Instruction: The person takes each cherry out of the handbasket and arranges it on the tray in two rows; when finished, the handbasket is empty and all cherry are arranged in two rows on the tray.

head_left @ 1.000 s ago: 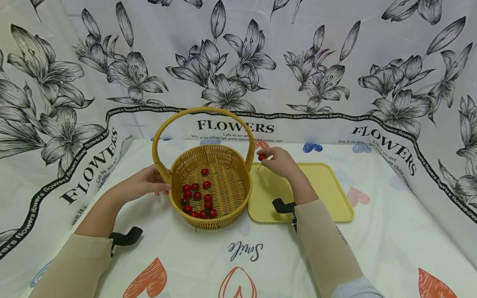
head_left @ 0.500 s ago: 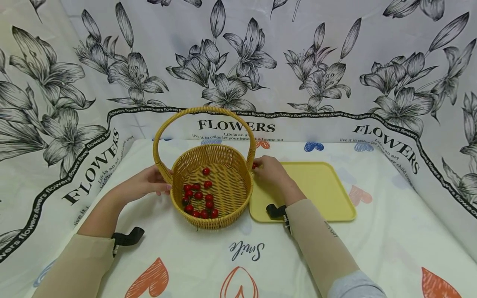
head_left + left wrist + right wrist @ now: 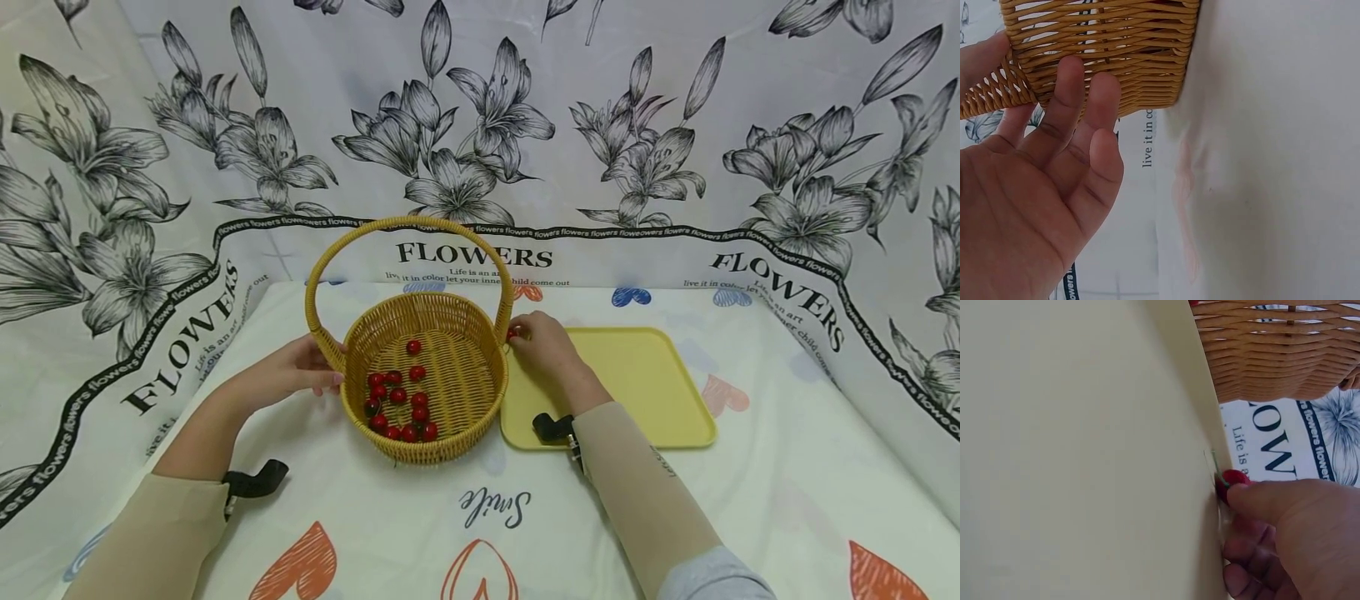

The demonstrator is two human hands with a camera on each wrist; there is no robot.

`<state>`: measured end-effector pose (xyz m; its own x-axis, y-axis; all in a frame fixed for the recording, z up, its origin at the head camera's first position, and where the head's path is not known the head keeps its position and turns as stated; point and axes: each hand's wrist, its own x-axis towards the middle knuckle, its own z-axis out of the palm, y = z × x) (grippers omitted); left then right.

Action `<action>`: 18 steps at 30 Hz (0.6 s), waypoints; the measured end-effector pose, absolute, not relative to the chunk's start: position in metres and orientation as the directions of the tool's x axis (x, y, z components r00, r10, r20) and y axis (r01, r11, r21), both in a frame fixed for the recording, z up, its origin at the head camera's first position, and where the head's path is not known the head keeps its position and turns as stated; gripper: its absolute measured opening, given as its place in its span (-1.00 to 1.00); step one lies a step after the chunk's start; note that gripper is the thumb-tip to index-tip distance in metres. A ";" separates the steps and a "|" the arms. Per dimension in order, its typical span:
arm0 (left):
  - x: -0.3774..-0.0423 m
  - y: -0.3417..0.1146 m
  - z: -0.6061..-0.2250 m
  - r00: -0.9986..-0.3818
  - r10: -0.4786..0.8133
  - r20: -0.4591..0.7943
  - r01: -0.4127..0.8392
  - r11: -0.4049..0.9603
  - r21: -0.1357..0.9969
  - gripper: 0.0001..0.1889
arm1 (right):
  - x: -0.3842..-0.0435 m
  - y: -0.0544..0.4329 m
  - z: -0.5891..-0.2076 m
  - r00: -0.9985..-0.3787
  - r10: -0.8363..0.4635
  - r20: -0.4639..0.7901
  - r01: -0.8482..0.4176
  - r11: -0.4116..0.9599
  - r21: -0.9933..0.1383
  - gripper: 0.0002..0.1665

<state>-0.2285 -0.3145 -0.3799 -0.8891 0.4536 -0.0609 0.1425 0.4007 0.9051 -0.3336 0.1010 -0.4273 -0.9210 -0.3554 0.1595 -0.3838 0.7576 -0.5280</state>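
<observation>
A yellow wicker basket [image 3: 465,429] with a tall hoop handle holds several red cherries [image 3: 397,396], mostly gathered at its left and front. At the basket's left side, my left hand [image 3: 296,367] grips the foot of the handle; in the left wrist view the thumb and fingers lie around the weave. My right hand [image 3: 547,346] pinches one cherry [image 3: 1235,479] between thumb and fingers, its green stem showing in the right wrist view. That hand is just right of the basket, over the back left part of a yellow tray [image 3: 637,375].
The tray lies directly right of the basket on a white cloth [image 3: 375,533] printed with hearts and words. Behind stands a white curtain [image 3: 465,108] with black flower drawings. A black camera mount [image 3: 257,479] is strapped to the left wrist, another [image 3: 553,427] to the right.
My right hand, holding the cherry, has moved slightly left and lower, toward the basket's right side, and stays there over the last half second. The left hand and basket keep their place.
</observation>
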 end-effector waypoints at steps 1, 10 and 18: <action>-0.229 -0.315 -0.380 -0.887 0.458 -0.059 0.146 0.400 0.905 -0.56 | -0.335 0.101 -0.428 -0.922 -0.354 0.159 -0.383 0.757 -0.530 -0.76; -0.230 -0.313 -0.379 -0.886 0.459 -0.063 0.143 0.399 0.906 -0.56 | -0.335 0.104 -0.426 -0.934 -0.326 0.148 -0.352 0.757 -0.551 -0.70; -0.230 -0.313 -0.379 -0.885 0.461 -0.070 0.138 0.402 0.905 -0.54 | -0.332 0.112 -0.406 -0.949 -0.311 0.052 -0.285 0.773 -0.567 -0.49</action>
<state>-0.2298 -0.3132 -0.3790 -0.8849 0.4605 -0.0699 0.1376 0.4017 0.9054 -0.3322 0.1123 -0.4063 -0.9489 -0.3111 0.0520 -0.2846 0.7733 -0.5666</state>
